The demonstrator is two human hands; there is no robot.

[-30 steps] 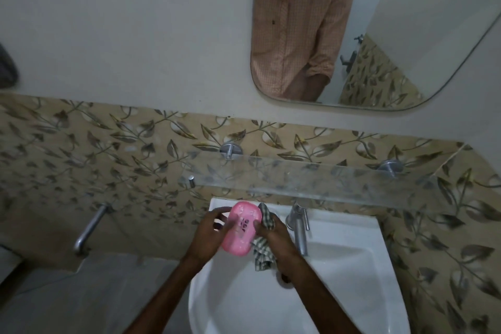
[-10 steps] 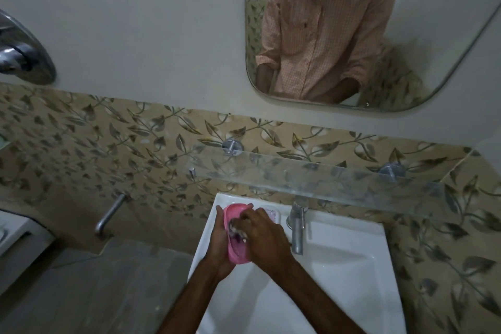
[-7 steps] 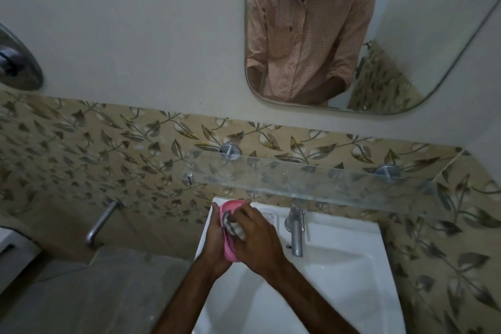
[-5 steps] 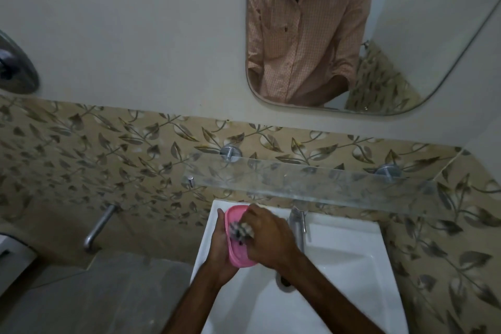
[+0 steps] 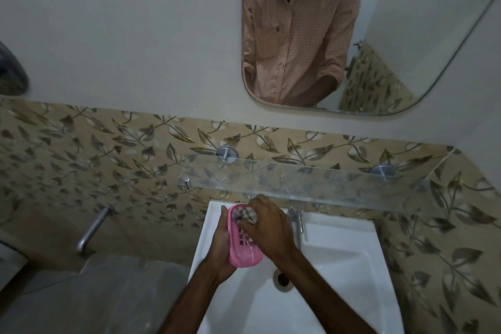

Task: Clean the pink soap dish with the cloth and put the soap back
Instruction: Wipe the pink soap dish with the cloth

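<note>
Pink soap dish [image 5: 245, 247] sits low centre of the frame, cupped from its left by the curled left hand [image 5: 221, 245]; the right hand [image 5: 271, 230], fingers closed, presses the cloth [image 5: 245, 215] into its upper end.

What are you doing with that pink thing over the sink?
A person is cleaning a pink soap dish above the white sink. The left hand holds the dish from the side, and the right hand presses a checked cloth into its far end. The dish's slotted inside faces up and has no soap in it. I can't see the soap, so putting it back is not yet done.
</note>
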